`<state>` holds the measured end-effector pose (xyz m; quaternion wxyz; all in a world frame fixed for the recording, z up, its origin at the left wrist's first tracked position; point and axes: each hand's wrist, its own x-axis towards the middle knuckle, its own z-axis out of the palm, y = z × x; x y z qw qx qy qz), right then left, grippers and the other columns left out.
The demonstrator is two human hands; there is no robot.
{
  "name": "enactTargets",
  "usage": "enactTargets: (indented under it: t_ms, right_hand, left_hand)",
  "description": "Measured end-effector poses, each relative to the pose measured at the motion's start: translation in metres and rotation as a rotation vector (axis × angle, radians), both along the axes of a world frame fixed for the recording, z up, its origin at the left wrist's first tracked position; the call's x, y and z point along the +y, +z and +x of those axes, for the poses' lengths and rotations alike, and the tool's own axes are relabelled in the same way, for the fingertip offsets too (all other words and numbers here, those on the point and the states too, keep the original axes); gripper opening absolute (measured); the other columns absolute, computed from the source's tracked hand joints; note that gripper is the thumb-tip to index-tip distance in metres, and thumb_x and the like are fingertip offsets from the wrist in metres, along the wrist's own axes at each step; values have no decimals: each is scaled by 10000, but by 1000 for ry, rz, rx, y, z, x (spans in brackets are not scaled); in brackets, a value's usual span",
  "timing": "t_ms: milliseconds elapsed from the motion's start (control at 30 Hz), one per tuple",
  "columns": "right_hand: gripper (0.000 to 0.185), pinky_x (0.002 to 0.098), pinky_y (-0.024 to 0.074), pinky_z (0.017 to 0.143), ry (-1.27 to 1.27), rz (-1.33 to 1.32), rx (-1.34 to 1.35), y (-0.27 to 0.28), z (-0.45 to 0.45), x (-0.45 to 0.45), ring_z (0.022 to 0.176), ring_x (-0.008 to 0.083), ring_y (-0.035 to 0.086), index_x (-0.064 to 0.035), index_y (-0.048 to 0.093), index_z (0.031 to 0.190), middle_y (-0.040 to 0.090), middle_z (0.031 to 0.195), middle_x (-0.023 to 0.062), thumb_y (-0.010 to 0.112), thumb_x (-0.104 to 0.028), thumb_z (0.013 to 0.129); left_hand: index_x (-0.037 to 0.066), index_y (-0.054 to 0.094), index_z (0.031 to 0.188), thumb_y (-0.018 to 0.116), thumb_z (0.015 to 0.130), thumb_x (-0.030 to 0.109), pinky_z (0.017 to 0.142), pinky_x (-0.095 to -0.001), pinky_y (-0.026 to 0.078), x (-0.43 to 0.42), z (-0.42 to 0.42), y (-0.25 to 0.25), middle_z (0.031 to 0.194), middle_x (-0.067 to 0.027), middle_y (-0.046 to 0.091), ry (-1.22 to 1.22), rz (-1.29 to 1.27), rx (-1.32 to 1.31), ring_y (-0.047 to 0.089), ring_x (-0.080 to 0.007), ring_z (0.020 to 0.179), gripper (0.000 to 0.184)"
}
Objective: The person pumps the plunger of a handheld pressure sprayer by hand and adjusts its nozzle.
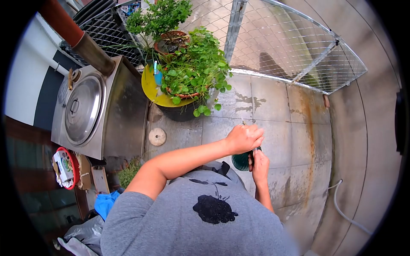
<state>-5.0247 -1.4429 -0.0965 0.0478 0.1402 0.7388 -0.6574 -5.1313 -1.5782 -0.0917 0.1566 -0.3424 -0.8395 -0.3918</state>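
In front of the grey shirt, my left hand (244,139) is closed, its fingers curled at the top of a small dark object. What it grips is hidden. Just below and to the right, my right hand (259,165) wraps round the black part of that object. A dark green rounded item (240,161) shows beside the right hand, partly behind the left forearm; I cannot make out what it is. The two hands are close together above the tiled floor (269,102).
Potted green plants (192,68) stand on a yellow lid (154,90) ahead. A steel stove (124,111) with a round lid (83,109) is at the left. A wire mesh gate (290,40) stands ahead right; a grey hose (344,211) lies at the right wall.
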Motion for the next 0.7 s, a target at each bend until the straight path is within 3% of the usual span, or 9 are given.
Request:
enactTargets:
  t_ms: [700]
  right_hand:
    - [381,254,329,416,242,35,-125,9,-20,2,435,78,424,-30,579,801,508,573,0,457,-280,1062]
  left_hand:
    - [90,563,811,626,910,239,550,-457,518,-28,7,-2,719,-97,601,101,2,-77,643,-327,653,189]
